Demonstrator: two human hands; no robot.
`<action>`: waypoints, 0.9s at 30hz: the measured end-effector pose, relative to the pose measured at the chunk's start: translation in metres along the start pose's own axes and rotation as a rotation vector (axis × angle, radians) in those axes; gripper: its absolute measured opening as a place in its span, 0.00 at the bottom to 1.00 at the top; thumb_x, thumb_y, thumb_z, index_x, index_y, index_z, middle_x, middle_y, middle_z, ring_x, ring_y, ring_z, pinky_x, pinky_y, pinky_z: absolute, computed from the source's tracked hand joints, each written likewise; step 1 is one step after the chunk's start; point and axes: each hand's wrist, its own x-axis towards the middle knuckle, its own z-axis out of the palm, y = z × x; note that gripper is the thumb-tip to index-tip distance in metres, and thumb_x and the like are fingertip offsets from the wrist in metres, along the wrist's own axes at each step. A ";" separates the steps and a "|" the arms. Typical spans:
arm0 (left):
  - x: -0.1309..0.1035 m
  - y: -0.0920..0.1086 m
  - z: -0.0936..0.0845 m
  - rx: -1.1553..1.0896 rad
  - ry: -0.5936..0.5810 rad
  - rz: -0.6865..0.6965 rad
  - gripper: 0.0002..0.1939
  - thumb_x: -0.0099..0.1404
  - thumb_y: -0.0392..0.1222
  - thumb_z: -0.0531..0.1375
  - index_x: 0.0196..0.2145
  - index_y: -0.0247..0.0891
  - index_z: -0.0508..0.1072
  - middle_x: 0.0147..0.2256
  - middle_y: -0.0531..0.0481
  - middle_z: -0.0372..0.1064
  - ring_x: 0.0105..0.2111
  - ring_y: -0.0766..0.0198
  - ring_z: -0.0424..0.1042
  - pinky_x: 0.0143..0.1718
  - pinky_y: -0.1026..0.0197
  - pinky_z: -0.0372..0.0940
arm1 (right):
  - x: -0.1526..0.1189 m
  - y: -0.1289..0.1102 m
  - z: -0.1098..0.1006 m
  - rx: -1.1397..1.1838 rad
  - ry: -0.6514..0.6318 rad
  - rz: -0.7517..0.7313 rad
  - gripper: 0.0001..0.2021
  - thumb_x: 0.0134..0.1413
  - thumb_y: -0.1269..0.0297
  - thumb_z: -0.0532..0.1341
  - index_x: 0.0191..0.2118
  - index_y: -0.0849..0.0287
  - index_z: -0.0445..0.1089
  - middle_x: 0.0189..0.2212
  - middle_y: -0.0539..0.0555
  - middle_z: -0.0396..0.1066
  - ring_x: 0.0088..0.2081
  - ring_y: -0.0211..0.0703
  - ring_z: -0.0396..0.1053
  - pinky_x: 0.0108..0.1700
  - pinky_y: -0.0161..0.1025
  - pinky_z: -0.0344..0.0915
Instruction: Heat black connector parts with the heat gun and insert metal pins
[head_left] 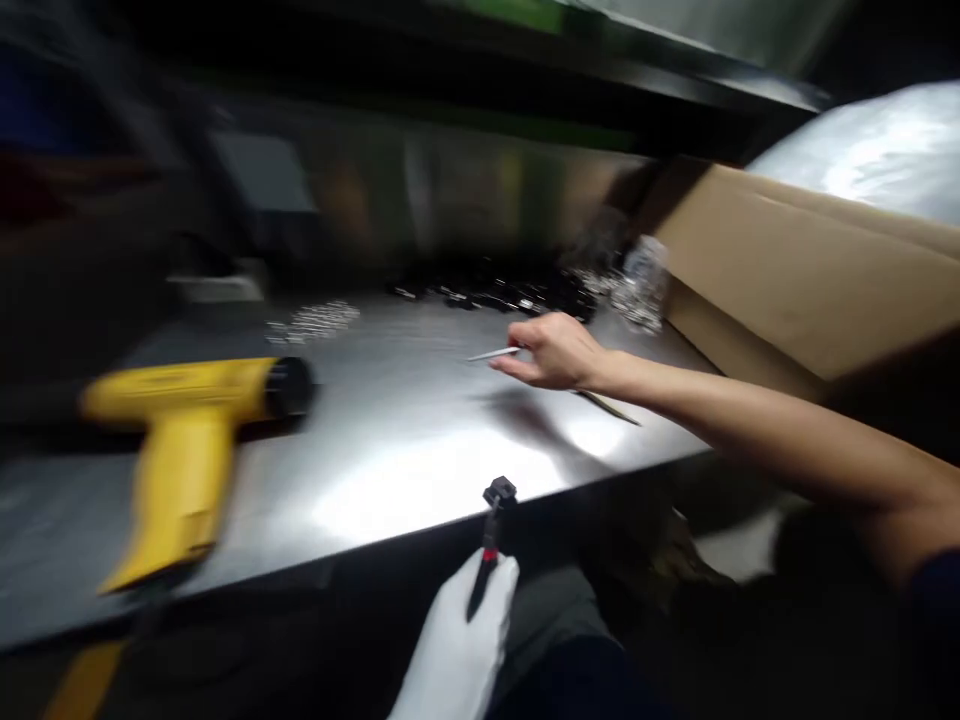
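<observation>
My left hand (469, 630), in a white glove, is closed around a short black cable (489, 560) with a red band. At the cable's upper end sits a small black block-shaped connector (500, 490), in front of the bench edge. My bare right hand (559, 350) is held above the metal bench (405, 400). Its thumb and fingers pinch a thin pale stick (493, 354) that points left; its exact kind is unclear. Beneath the right wrist a slim dark strip (609, 408) lies on the bench, partly hidden.
A yellow heat gun (184, 410) is at the left, its nozzle facing right. Small silvery pieces (315, 322) and several black parts (502, 290) lie toward the back. A clear plastic bag (641, 285) rests beside a cardboard box (810, 270) at the right. A shelf overhangs the back.
</observation>
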 end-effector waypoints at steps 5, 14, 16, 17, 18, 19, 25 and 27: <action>0.020 -0.011 0.091 0.261 -0.285 -0.124 0.22 0.61 0.63 0.62 0.34 0.39 0.69 0.21 0.57 0.58 0.20 0.66 0.60 0.22 0.64 0.57 | -0.056 0.053 -0.009 0.080 0.058 0.015 0.16 0.67 0.53 0.58 0.42 0.62 0.74 0.36 0.52 0.76 0.36 0.42 0.69 0.34 0.38 0.48; 0.121 -0.043 0.260 0.113 -1.028 -0.756 0.08 0.54 0.36 0.54 0.34 0.36 0.67 0.26 0.50 0.64 0.26 0.59 0.71 0.31 0.42 0.74 | -0.126 0.114 -0.015 0.179 0.149 0.086 0.12 0.66 0.58 0.58 0.39 0.60 0.73 0.35 0.51 0.75 0.34 0.42 0.68 0.31 0.39 0.43; 0.147 -0.048 0.271 -0.041 -1.111 -0.862 0.12 0.51 0.34 0.55 0.37 0.36 0.67 0.28 0.50 0.65 0.32 0.55 0.74 0.36 0.35 0.74 | -0.128 0.124 -0.011 0.190 0.132 0.120 0.12 0.66 0.59 0.57 0.38 0.60 0.73 0.35 0.52 0.76 0.34 0.42 0.69 0.30 0.39 0.44; 0.156 -0.050 0.273 -0.088 -1.126 -0.883 0.13 0.51 0.33 0.55 0.37 0.36 0.67 0.28 0.50 0.65 0.34 0.55 0.74 0.37 0.35 0.74 | -0.128 0.128 -0.009 0.199 0.123 0.134 0.12 0.66 0.59 0.57 0.38 0.60 0.73 0.35 0.53 0.76 0.33 0.43 0.69 0.30 0.39 0.44; 0.161 -0.052 0.275 -0.108 -1.131 -0.897 0.14 0.51 0.34 0.56 0.37 0.36 0.68 0.28 0.50 0.65 0.35 0.54 0.75 0.37 0.34 0.73 | -0.130 0.130 -0.007 0.209 0.115 0.144 0.12 0.65 0.59 0.56 0.38 0.60 0.73 0.35 0.54 0.76 0.33 0.44 0.69 0.30 0.40 0.44; 0.161 -0.053 0.276 -0.109 -1.128 -0.907 0.14 0.50 0.34 0.56 0.38 0.35 0.68 0.28 0.49 0.65 0.36 0.52 0.75 0.38 0.34 0.73 | -0.132 0.131 -0.006 0.223 0.106 0.148 0.12 0.65 0.59 0.56 0.38 0.59 0.73 0.36 0.54 0.76 0.34 0.44 0.70 0.30 0.40 0.45; 0.112 -0.053 0.278 0.256 -0.812 -0.656 0.09 0.59 0.39 0.60 0.38 0.37 0.76 0.32 0.39 0.73 0.38 0.47 0.77 0.41 0.34 0.70 | -0.148 0.104 0.015 0.315 0.065 0.094 0.11 0.66 0.64 0.56 0.40 0.63 0.73 0.35 0.60 0.75 0.35 0.47 0.70 0.33 0.40 0.55; 0.098 -0.044 0.264 0.255 -0.701 -0.538 0.10 0.66 0.43 0.61 0.43 0.39 0.77 0.37 0.39 0.74 0.42 0.51 0.76 0.43 0.41 0.71 | -0.138 0.084 0.027 0.331 0.047 0.029 0.10 0.65 0.68 0.54 0.41 0.63 0.73 0.35 0.59 0.74 0.34 0.45 0.69 0.33 0.39 0.58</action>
